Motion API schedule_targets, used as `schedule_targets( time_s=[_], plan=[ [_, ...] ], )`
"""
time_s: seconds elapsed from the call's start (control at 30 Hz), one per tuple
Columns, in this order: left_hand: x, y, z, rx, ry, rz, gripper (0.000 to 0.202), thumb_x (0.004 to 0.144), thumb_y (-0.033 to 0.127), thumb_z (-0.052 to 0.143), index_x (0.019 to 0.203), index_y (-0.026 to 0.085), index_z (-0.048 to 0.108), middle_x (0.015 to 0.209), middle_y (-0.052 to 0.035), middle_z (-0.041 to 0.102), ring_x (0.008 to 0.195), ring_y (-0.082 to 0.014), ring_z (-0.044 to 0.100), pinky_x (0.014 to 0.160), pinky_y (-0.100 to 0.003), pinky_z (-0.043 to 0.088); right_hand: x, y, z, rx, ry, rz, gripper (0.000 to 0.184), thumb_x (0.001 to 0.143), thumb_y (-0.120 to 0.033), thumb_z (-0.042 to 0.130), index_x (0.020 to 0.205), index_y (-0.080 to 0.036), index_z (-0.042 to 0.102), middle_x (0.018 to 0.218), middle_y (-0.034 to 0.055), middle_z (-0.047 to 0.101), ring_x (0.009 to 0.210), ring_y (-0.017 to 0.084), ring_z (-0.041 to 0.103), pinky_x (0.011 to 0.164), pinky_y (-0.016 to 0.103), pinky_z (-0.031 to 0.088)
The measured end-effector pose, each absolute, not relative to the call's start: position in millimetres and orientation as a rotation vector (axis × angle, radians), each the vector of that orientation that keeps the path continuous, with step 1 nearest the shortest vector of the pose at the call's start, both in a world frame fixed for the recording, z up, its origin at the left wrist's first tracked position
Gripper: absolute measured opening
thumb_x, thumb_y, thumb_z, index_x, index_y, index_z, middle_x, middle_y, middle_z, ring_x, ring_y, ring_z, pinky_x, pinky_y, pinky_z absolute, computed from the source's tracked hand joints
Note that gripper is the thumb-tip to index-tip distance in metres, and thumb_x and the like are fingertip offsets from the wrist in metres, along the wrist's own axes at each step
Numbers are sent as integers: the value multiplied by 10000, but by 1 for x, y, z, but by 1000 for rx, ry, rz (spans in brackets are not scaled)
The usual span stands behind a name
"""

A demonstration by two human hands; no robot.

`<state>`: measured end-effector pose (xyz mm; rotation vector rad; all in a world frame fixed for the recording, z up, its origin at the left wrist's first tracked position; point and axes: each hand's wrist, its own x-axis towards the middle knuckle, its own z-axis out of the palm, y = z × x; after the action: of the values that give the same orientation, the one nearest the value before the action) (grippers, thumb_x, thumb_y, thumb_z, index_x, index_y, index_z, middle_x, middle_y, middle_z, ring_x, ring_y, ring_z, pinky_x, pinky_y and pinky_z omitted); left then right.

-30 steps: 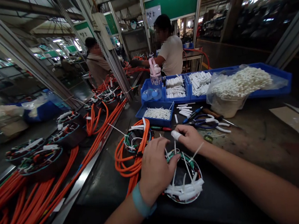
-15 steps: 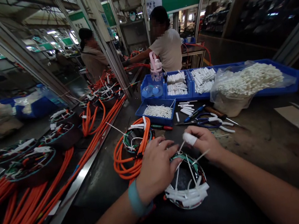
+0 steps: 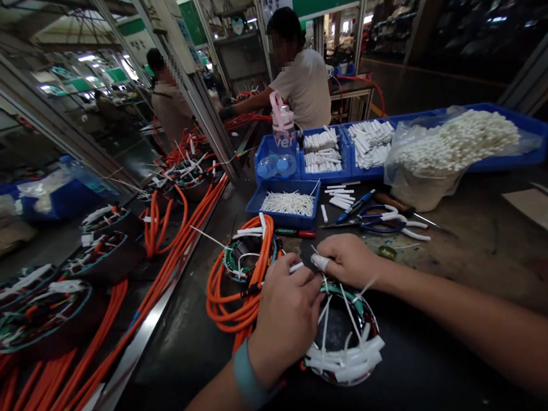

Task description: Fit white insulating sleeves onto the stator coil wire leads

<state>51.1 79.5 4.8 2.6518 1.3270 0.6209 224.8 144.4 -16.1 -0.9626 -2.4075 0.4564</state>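
A round wound coil (image 3: pixel 345 344) with green rim, white sleeved leads and several white cable ties lies on the dark bench in front of me. My left hand (image 3: pixel 285 317) rests on its left edge, fingers curled, with a small white sleeve showing at the fingertips. My right hand (image 3: pixel 349 259), one finger taped white, is closed in a pinch on a cable tie at the coil's far rim. A second coil (image 3: pixel 247 256) with orange cables (image 3: pixel 225 297) lies just left.
Blue bins (image 3: pixel 342 160) with white sleeves, a tray of cable ties (image 3: pixel 288 204), a bag of white parts (image 3: pixel 447 147), scissors (image 3: pixel 382 219) and a pink-capped bottle (image 3: pixel 283 127) stand behind. More coils with orange cables (image 3: pixel 90 262) fill the left conveyor. Two people work at the back.
My right hand drew out to the right with the tie, then came back in to the coil's far rim. My left hand stayed on the coil. The view shifted slightly.
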Motion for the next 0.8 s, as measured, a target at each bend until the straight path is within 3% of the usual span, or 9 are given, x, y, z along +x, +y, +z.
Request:
schedule_targets(
  time_s=[0.23, 0.4, 0.47, 0.53, 0.6, 0.7, 0.8],
  plan=[
    [54, 82, 2, 2607, 1393, 550, 131, 769, 153, 573, 854, 179, 669, 866, -47, 637, 1066, -276, 457, 959, -478, 389, 225, 127, -16, -429, -2392, 621, 374, 878, -283, 388, 532, -179, 289, 529, -26, 342, 538, 103, 314, 565, 270, 226],
    [40, 63, 7, 2589, 1321, 931, 220, 835, 185, 538, 1022, 215, 650, 1039, -49, 647, 1087, -253, 465, 964, -456, 383, 266, 130, -16, -1052, -2128, 1041, 443, 913, -458, 299, 635, -162, 475, 580, 7, 482, 537, 117, 444, 513, 227, 327],
    [33, 46, 13, 2564, 1248, 975, 284, 834, 202, 546, 1112, 212, 604, 1088, -56, 638, 1058, -235, 493, 953, -437, 403, 303, 125, -20, -1406, -2122, 867, 388, 894, -442, 348, 727, -158, 552, 668, 34, 564, 610, 152, 519, 558, 251, 387],
    [31, 32, 18, 2541, 1179, 761, 391, 791, 280, 622, 1169, 201, 565, 1090, -65, 641, 1052, -247, 514, 957, -448, 416, 341, 112, -29, -1621, -2254, 607, 211, 825, -317, 469, 898, -186, 617, 865, 57, 633, 784, 201, 579, 694, 308, 441],
    [34, 22, 20, 2513, 1163, 513, 542, 719, 336, 705, 1217, 212, 530, 1103, -72, 635, 1135, -296, 482, 1000, -507, 383, 371, 97, -41, -1684, -2384, 429, 333, 724, -175, 499, 1031, -224, 620, 1047, 66, 624, 929, 232, 580, 804, 362, 448],
    [42, 15, 13, 2476, 1148, 456, 603, 684, 224, 735, 1232, 267, 488, 1122, -45, 620, 1201, -297, 450, 1062, -552, 309, 395, 89, -57, -1696, -2404, 228, 420, 693, -113, 453, 1074, -201, 607, 1143, 88, 591, 1016, 235, 569, 871, 374, 453],
    [45, 10, -3, 2390, 1232, 651, 699, 666, 99, 713, 1261, 289, 398, 1177, -38, 591, 1161, -260, 504, 1059, -524, 341, 397, 107, -59, -1769, -2307, 12, 393, 762, -122, 412, 1119, -142, 574, 1161, 112, 576, 1054, 217, 556, 906, 334, 446]
  ],
)
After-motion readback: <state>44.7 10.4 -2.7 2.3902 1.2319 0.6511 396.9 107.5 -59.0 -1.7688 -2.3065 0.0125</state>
